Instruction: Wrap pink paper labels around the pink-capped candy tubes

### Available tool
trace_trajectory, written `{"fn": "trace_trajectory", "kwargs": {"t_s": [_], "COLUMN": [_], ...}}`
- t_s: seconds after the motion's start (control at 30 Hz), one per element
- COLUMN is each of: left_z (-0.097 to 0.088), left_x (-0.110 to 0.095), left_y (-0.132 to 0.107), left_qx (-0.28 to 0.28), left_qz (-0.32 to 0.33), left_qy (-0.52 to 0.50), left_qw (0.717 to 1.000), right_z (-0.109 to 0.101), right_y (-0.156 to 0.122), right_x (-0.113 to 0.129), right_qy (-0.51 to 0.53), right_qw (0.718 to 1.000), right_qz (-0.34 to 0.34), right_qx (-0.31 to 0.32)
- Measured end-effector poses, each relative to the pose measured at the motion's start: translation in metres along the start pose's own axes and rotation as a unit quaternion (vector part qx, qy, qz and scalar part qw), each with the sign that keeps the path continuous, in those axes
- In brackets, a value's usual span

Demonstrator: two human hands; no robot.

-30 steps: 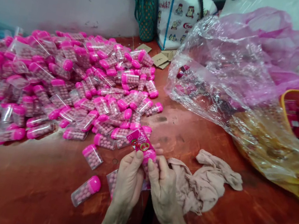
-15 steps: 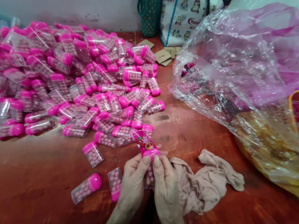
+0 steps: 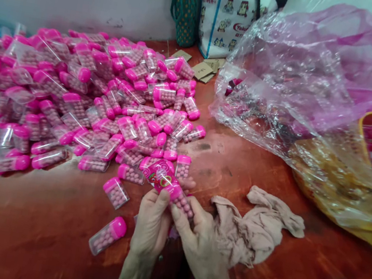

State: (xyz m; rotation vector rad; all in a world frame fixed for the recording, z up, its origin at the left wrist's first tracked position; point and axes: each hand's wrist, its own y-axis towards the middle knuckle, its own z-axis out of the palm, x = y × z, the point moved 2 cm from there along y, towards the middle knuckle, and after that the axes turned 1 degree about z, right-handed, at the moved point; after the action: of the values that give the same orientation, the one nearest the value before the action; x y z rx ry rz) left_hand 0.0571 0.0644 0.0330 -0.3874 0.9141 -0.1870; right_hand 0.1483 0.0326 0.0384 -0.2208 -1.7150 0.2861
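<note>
My left hand (image 3: 152, 224) is closed, its thumb and fingers pinching the lower edge of a shiny pink printed wrapper (image 3: 162, 176) with red and green pictures. The wrapper lies over the cap end of a small clear candy bottle (image 3: 185, 205) full of pink balls. Thumb and fingers of my right hand (image 3: 199, 239) grip that bottle's clear body, which tilts up to the left. Just left of my hands, a loose candy bottle (image 3: 107, 236) with a pink cap rests on the table, and a similar bottle (image 3: 116, 193) lies above it.
A large pile of pink-capped bottles (image 3: 73, 87) covers the table's left and middle. Right of my hands lies a crumpled beige cloth (image 3: 252, 231). Beyond it, clear plastic sheeting (image 3: 268, 91) drapes over a yellow basket (image 3: 361, 135). Cardboard pieces (image 3: 202, 71) and bags (image 3: 223, 22) stand behind.
Both hands have shifted slightly left with the bottle and wrapper. The wrapper now tilts further left and shows more of its printed face. My left hand now mostly covers a loose bottle.
</note>
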Motion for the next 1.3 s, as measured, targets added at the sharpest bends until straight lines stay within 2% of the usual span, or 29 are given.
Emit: {"fn": "trace_trajectory", "kwargs": {"t_s": [0.1,0.23,0.33,0.43,0.53,0.6,0.67,0.77,0.83,0.9,1.03,1.13,1.3], "left_z": [-0.001,0.000,-0.002,-0.004,-0.002,-0.001,-0.001,-0.002,-0.003,-0.003,-0.001,0.000,0.002], "left_x": [0.000,-0.003,-0.004,-0.002,-0.001,-0.001,-0.002,-0.004,-0.003,-0.002,0.000,0.000,0.000], "left_y": [0.000,-0.004,-0.006,-0.008,-0.006,-0.004,-0.001,0.003,0.004,0.003,0.001,0.001,-0.003], "left_qx": [0.008,0.076,0.103,0.119,0.105,0.080,0.061,0.046,0.042,0.047,0.080,0.074,0.055], "left_qz": [-0.016,-0.045,-0.060,-0.074,-0.064,-0.048,-0.030,-0.007,-0.003,-0.003,-0.004,-0.019,-0.038], "left_qy": [0.015,-0.002,-0.014,-0.031,-0.037,-0.038,-0.029,-0.002,0.006,0.003,0.004,0.009,0.012], "left_qw": [1.000,0.996,0.993,0.990,0.992,0.995,0.997,0.999,0.999,0.999,0.997,0.997,0.998], "right_z": [0.001,-0.002,-0.006,-0.008,-0.007,-0.005,-0.004,-0.001,0.001,0.000,-0.003,-0.006,-0.007], "right_y": [-0.003,-0.005,-0.007,-0.007,-0.006,-0.005,-0.003,-0.001,0.000,0.001,0.000,-0.002,-0.004], "right_x": [0.006,0.013,0.016,0.019,0.020,0.018,0.015,0.009,0.007,0.006,0.008,0.010,0.011], "right_qy": [-0.027,-0.007,-0.005,0.006,0.008,-0.023,-0.095,-0.220,-0.255,-0.232,-0.113,-0.063,-0.006], "right_qw": [0.999,0.998,0.996,0.995,0.996,0.996,0.987,0.947,0.931,0.943,0.988,0.996,0.999], "right_qz": [-0.017,-0.056,-0.072,-0.078,-0.073,-0.085,-0.128,-0.214,-0.236,-0.216,-0.108,-0.058,-0.038], "right_qx": [0.011,0.035,0.044,0.060,0.056,0.032,-0.023,-0.101,-0.113,-0.098,-0.014,0.021,0.035]}}
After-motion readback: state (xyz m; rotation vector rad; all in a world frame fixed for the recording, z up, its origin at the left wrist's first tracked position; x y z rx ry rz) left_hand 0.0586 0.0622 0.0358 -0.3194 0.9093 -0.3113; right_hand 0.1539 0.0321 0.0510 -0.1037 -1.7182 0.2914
